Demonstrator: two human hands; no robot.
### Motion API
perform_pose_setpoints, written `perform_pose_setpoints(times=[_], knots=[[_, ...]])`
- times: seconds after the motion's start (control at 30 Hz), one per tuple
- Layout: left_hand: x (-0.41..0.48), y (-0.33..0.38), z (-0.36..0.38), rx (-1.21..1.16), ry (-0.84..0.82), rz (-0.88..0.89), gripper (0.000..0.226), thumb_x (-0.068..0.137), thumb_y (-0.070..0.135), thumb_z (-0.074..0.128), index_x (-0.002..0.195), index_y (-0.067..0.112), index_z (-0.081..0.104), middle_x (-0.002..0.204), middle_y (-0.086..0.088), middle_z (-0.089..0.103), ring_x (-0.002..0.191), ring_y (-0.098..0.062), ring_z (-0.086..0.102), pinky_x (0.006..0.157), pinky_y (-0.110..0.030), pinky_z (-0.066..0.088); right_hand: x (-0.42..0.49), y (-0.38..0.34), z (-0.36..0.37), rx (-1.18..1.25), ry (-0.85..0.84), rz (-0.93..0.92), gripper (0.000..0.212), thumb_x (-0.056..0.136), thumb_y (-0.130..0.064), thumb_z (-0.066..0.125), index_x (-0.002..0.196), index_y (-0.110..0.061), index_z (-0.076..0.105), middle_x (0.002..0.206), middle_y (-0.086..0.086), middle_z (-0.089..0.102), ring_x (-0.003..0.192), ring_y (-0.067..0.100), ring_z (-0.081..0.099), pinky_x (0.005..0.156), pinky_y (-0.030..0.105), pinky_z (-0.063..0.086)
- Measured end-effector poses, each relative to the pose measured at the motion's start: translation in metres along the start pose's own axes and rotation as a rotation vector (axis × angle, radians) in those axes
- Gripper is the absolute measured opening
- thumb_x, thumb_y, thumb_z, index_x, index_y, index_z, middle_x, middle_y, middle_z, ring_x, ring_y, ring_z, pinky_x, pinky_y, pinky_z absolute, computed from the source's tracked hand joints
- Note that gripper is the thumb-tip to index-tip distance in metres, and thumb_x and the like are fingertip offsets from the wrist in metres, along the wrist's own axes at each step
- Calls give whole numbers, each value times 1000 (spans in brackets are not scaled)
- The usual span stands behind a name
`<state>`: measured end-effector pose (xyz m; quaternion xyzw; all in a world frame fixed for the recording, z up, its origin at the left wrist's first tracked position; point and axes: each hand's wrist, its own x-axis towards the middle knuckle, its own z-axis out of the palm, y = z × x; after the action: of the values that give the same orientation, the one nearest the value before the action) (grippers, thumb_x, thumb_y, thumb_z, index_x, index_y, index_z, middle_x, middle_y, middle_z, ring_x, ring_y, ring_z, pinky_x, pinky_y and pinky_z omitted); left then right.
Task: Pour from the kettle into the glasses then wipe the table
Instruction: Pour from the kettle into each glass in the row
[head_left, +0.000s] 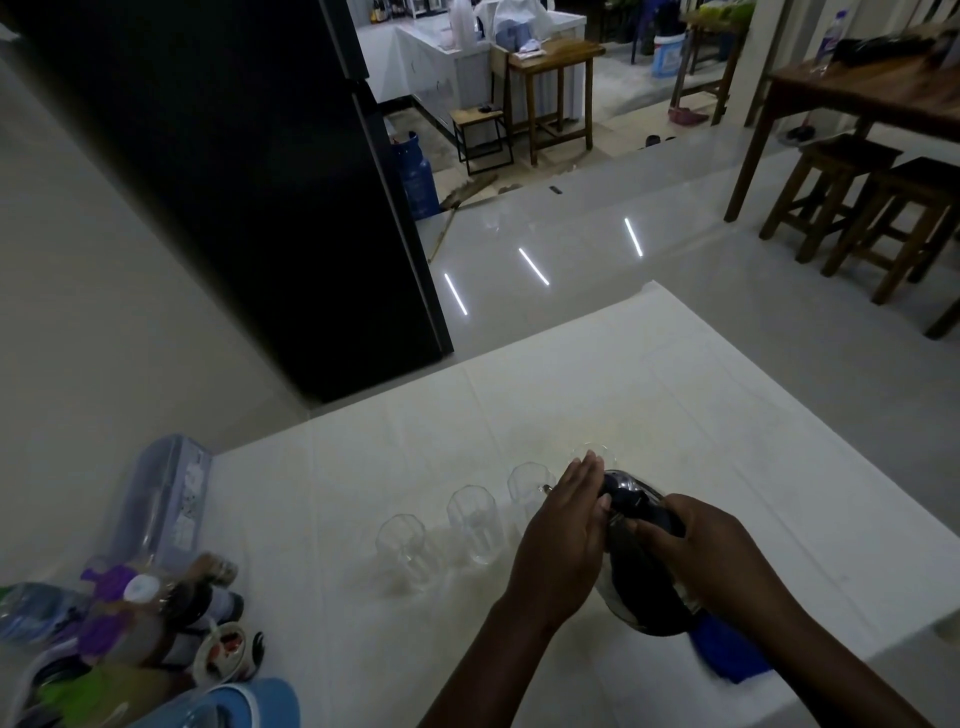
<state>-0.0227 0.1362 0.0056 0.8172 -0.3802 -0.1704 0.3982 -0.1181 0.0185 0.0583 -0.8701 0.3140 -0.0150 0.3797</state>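
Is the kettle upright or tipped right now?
Tipped. The kettle leans forward toward the rightmost glass, gripped by the right hand, left hand flat against it.

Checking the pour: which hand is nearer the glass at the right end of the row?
Left. The left hand lies flat on the kettle, fingertips by the rim of that glass; the right hand grips the kettle farther back, toward the person.
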Motion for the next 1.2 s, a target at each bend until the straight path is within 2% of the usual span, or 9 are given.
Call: perform_pose_setpoints(times=[0.2,0.37,0.47,0.57,0.67,0.8,0.93,1.07,1.2], knots=[[0,-1,0,-15,-4,-15,63,93,54,15,148,24,24,155,12,22,141,5,11,115,-23,18,1,1,1,-5,-5,6,9,85,-33,60,89,-25,57,66,-18,49,64,-3,47,53,12,31],[0,0,0,-24,-7,-18,63,93,54,16,147,24,24,155,12,23,141,5,12,115,-23,18,4,2,3,-17,-5,16,23,85,-32,59,103,-18,62,79,-10,56,70,7,51,56,12,33],[1,1,-1,-28,-12,-23,59,95,51,17,148,25,24,155,12,23,141,6,11,115,-22,18,5,3,2,-20,0,6,16,85,-33,60,97,-23,60,68,-19,48,66,1,48,57,12,33],[2,0,-1,-26,-12,-26,57,96,49,19,148,26,24,155,14,22,140,6,11,115,-22,18,5,3,2,-13,-16,4,8,85,-34,60,85,-30,52,67,-19,48,66,1,49,57,14,35],[2,1,-1,-29,-11,-29,61,94,53,16,148,26,23,155,14,22,140,6,10,115,-22,18,5,1,1,-18,-18,-13,21,84,-34,60,71,-38,44,66,-19,48,64,-3,47,55,15,34],[2,0,0,-40,-5,-29,65,92,57,14,148,26,24,155,13,23,141,5,11,115,-24,19,5,0,0,-39,-20,-25,30,84,-33,60,64,-40,39,63,-16,47,61,-2,46,54,16,32],[3,-1,1,-40,0,-25,64,93,56,14,148,25,24,155,12,23,141,5,12,115,-24,19,6,-1,0,-35,-21,-36,30,85,-33,60,64,-41,39,64,-16,49,62,-2,47,55,17,34],[3,-1,1,-41,10,-22,62,93,55,15,147,25,25,155,12,23,141,6,11,115,-24,19,6,1,0,-22,-32,-36,17,85,-33,60,76,-37,46,67,-17,50,66,3,51,59,19,39],[3,-1,2,-44,9,-22,61,94,54,15,148,26,24,155,12,23,141,5,12,116,-24,19,7,0,0,-25,-27,-40,29,84,-33,60,67,-41,39,65,-16,49,65,2,50,58,18,38]])
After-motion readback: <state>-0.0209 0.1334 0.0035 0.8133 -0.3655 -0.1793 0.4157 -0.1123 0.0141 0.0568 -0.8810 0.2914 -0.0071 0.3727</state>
